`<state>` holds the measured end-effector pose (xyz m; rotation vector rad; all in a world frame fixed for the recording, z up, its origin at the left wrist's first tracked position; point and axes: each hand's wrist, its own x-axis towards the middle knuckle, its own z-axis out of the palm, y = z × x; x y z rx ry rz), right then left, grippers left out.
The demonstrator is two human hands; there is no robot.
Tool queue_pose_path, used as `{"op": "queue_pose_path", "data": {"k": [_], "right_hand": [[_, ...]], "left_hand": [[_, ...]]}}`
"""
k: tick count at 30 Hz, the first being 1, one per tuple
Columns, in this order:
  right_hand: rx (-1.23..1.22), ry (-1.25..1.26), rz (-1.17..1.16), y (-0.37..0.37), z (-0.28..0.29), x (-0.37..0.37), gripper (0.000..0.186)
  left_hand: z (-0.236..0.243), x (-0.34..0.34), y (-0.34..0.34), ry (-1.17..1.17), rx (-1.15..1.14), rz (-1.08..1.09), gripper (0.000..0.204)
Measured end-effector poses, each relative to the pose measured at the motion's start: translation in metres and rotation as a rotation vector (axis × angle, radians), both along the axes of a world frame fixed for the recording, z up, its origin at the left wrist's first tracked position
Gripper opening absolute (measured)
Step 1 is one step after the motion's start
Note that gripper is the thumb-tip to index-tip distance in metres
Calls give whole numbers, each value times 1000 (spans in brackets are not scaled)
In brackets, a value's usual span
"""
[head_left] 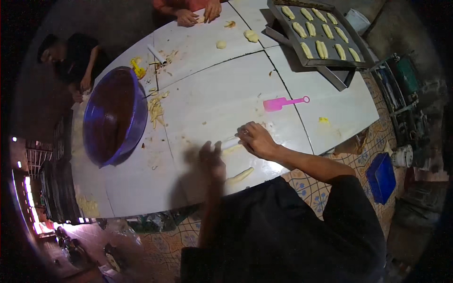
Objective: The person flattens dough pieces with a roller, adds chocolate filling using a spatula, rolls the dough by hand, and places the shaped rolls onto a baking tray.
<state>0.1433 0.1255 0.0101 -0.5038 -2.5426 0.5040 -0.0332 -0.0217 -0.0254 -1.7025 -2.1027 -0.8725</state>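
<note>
A short white rolling pin (pixel 230 143) lies between my two hands on the white table, with a strip of pale dough (pixel 233 150) along its near side. My right hand (pixel 256 139) has its fingers curled over the pin's right end. At the left end, my left hand (pixel 212 159) is dark and partly in shadow, its fingers around the pin's end. Nearer to me, a long rolled piece of dough (pixel 240 176) rests close to the table edge. Beyond my right hand lies a pink scoop (pixel 276 104).
A large purple basin (pixel 141 113) stands at the left, dough scraps (pixel 155 109) beside it. A tray (pixel 309 45) with several shaped dough pieces sits far right. Another white tube (pixel 156 54) lies farther back. Across the table, a person's hands (pixel 200 16) work dough; another person is at far left.
</note>
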Motion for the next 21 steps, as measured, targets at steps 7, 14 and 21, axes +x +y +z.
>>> {"op": "queue_pose_path", "data": {"k": [7, 14, 21], "right_hand": [[-158, 2, 89, -41, -16, 46, 39], [-4, -97, -238, 14, -9, -16, 36], [-3, -107, -395, 72, 19, -60, 34]], "left_hand": [[27, 17, -65, -269, -175, -237, 44], [13, -1, 36, 227, -574, 347, 69], [22, -78, 137, 253, -235, 500, 70]]}}
